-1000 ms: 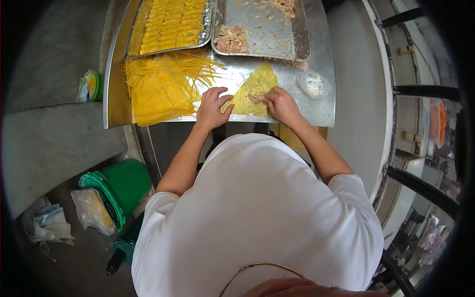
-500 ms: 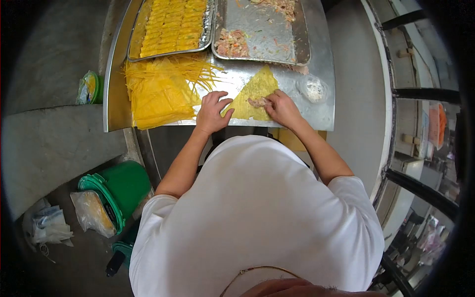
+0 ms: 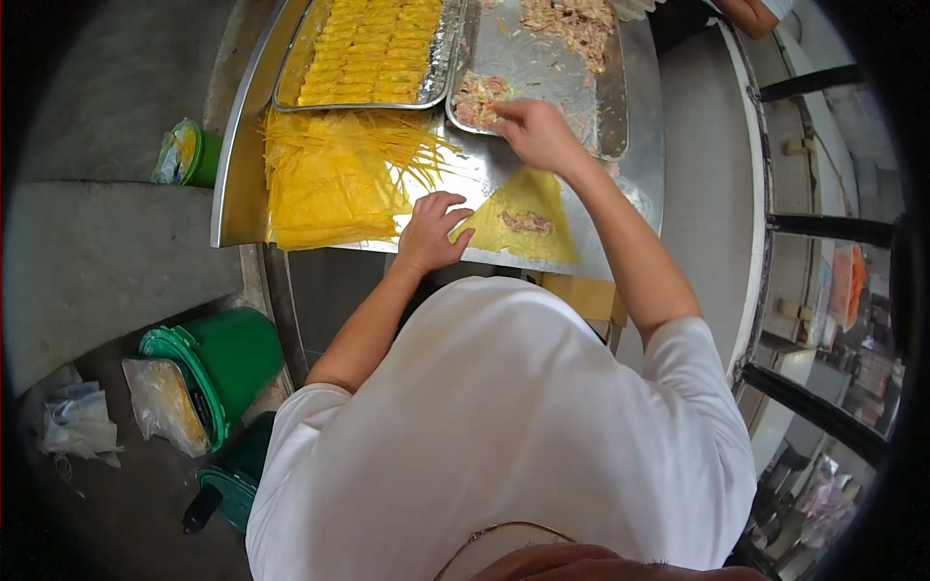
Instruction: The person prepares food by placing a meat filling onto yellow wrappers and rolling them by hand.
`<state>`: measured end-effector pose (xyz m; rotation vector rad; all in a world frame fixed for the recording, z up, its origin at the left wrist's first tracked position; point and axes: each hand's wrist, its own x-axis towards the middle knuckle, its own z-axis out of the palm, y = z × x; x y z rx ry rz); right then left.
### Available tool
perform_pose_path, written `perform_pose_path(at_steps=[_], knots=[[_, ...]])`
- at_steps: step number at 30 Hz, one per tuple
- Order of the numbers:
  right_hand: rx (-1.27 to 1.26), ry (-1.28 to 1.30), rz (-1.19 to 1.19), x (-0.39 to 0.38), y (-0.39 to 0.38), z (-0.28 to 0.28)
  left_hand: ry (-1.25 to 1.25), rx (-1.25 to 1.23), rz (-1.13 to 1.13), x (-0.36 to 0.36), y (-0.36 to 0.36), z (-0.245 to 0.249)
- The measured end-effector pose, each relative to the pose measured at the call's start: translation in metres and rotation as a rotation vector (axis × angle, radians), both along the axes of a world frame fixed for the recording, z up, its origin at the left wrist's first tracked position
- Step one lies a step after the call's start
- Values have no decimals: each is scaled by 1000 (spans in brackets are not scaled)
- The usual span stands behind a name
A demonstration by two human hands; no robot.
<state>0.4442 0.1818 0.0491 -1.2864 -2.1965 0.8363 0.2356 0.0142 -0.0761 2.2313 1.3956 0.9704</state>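
Observation:
A yellow triangular wrapper sheet [image 3: 523,194] lies on the metal table near its front edge. On it rests a short strip of minced meat filling [image 3: 528,223]. My left hand [image 3: 436,230] is open beside the wrapper's left corner, thumb and fingers apart. Over the near edge of the filling tray [image 3: 528,58], my right hand [image 3: 539,134] has its fingertips pinched at the mound of shredded meat filling [image 3: 478,97]. Left of the wrapper is a stack of yellow wrapper sheets [image 3: 334,189], with cut strips lying along its far side.
A metal tray [image 3: 436,92] full of rolled yellow pieces stands at the back left. Green buckets [image 3: 242,358] and plastic bags are on the floor to the left. At the top right, another person's arm [image 3: 751,15] shows. Black bars [image 3: 823,228] run along the right.
My right hand has left the filling strip on the wrapper and moved up to the tray's filling. My left hand stays by the wrapper. Another person's arm has appeared; the view has shifted slightly.

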Motion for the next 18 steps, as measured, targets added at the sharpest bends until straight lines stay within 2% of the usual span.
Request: perform_pose_path(at_steps=[2, 4, 5, 8, 11, 15, 18], knots=[[-19, -54, 53, -30, 34, -14, -11, 12, 7, 0, -2, -1], [87, -452, 320, -58, 53, -27, -29, 22, 5, -1, -1, -3], [104, -587, 311, -66, 52, -29, -29, 21, 17, -1, -2, -4], [43, -648, 333, -73, 55, -19, -45, 16, 14, -2, -2, -6], [85, -723, 321, -76, 60, -33, -46, 20, 10, -1, -1, -5], [75, -682, 324, -73, 54, -28, -54, 32, -1, -2, 0, -8], [68, -597, 276, -60, 51, -1, -55, 26, -3, -2, -1, -10]])
